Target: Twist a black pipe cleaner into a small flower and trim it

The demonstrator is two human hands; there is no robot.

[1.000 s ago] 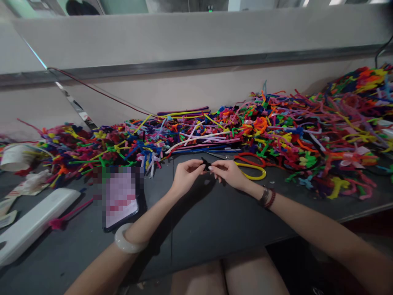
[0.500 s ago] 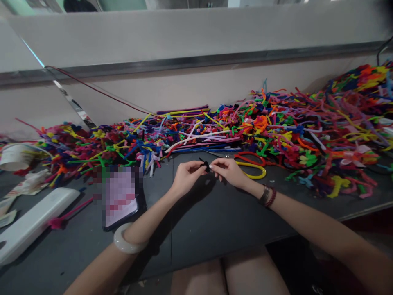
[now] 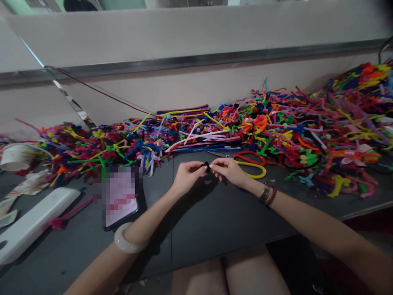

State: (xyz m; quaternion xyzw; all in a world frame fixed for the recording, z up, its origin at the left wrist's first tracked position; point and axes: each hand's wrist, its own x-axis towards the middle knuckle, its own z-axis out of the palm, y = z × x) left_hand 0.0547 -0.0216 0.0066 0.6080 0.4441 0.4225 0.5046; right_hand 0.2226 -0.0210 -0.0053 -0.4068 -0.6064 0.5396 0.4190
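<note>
A small black pipe cleaner piece [image 3: 207, 167], bent into a compact shape, is pinched between both hands above the dark table. My left hand [image 3: 189, 175] grips it from the left with thumb and fingers closed. From the right, my right hand [image 3: 227, 172] closes its fingertips on the same piece. Its exact form is too small to make out. Just behind the right hand lie scissors with a red and a yellow handle loop [image 3: 258, 174]. Their blades are partly hidden against the pile.
A long heap of colourful pipe cleaners [image 3: 276, 127] runs along the wall. A phone [image 3: 121, 200] lies by my left forearm. Further left are a white oblong device [image 3: 37, 223], a pink pipe cleaner flower [image 3: 58, 222] and a white paper cup [image 3: 15, 157].
A thin black end that stuck up from the piece no longer shows. Both hands have stayed in nearly the same place, still holding the black piece.
</note>
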